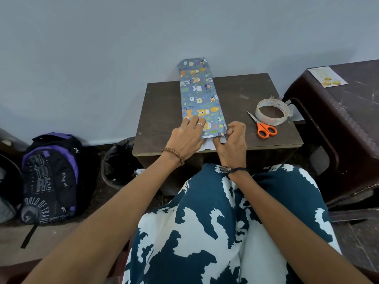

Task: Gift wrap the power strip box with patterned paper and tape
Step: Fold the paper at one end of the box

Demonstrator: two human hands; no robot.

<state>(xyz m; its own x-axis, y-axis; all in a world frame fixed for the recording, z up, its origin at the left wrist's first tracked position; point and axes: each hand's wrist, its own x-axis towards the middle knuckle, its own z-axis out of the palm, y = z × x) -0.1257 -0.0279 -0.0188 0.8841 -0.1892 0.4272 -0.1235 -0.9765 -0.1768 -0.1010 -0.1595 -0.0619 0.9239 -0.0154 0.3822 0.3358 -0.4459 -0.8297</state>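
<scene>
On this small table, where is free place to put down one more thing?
Bare patches on the small table: left of the wrapped box, and behind the tape roll toward the wall. Crowded: the right side with tape and scissors, and the near edge where both hands work.

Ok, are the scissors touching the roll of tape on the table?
Touching, it appears. In the head view the scissors lie with their blades right against the near left rim of the tape roll, and no strip of table shows between them.

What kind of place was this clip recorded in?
Probably an informal room in a home or hostel, not a workshop: a small wooden table stands against a plain wall, a backpack sits on the floor beside a lined bin, and a plastic stool stands at right.
</scene>
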